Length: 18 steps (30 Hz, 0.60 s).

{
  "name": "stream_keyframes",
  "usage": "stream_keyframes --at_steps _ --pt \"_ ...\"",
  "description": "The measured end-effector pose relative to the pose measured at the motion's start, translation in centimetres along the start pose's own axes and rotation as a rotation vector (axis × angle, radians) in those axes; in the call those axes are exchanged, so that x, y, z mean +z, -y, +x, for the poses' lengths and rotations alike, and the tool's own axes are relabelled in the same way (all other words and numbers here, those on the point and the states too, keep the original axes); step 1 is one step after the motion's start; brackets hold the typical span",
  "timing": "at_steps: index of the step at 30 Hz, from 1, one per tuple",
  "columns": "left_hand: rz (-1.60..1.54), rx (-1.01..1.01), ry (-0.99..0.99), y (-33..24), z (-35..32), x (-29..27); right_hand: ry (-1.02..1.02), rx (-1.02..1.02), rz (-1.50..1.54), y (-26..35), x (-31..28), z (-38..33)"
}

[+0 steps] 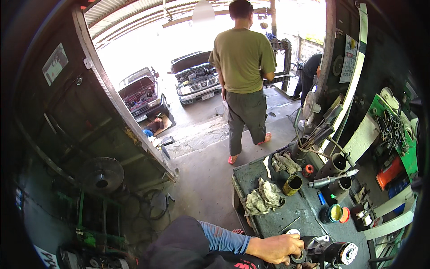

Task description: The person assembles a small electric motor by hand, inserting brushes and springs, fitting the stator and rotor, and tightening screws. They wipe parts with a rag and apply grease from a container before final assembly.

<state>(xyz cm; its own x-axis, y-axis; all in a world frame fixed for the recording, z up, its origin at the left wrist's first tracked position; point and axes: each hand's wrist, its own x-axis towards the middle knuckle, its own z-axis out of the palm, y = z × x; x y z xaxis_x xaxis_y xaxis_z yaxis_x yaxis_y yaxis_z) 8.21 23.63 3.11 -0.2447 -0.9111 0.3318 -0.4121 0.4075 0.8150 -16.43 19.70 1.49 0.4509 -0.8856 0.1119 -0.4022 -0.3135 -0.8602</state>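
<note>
A hand (pixel 275 248), seemingly the left by its blue sleeve reaching in from the lower left, is closed over the dark end of a metal cylindrical part (pixel 329 252) lying at the near edge of a grimy green workbench (pixel 286 210); a black rubber ring (pixel 297 257) sits at its fingertips. The right hand cannot be made out; only a sliver of something shows beneath the part at the bottom edge.

The part rests right at the bench edge, and by the look of it a slip of the grip on an oily surface could send it or the ring rolling to the concrete floor (pixel 201 179).

Just beyond the hand lie a crumpled rag (pixel 263 197), a second rag (pixel 285 162), a brass-coloured sleeve (pixel 292 184) and an open pot of yellow paste (pixel 335 213) with a red lid beside it. Steel tubes (pixel 333 165) and a chrome tool (pixel 331 179) crowd the bench's right side, leaving little room to set the part down. Farther off, a person in an olive shirt (pixel 244 60) stands in the doorway, facing two pickups (pixel 170 87) parked with bonnets raised.
</note>
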Motion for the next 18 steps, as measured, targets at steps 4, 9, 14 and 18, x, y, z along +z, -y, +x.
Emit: stream_keyframes --at_steps 4,9,14,18 --pt "-0.03 -0.02 0.005 -0.1 -0.2 -0.2 0.012 -0.03 0.068 -2.2 0.2 -0.2" --pt "-0.056 -0.042 -0.007 -0.2 0.0 0.0 -0.084 0.031 0.132 -1.3 0.7 -0.2" --pt "-0.064 0.004 0.002 0.1 0.5 0.2 -0.073 0.003 0.084 -0.8 0.1 -0.3" --pt "-0.093 0.027 -0.065 0.2 0.7 0.6 -0.059 0.063 0.169 0.6 -0.2 -0.4"
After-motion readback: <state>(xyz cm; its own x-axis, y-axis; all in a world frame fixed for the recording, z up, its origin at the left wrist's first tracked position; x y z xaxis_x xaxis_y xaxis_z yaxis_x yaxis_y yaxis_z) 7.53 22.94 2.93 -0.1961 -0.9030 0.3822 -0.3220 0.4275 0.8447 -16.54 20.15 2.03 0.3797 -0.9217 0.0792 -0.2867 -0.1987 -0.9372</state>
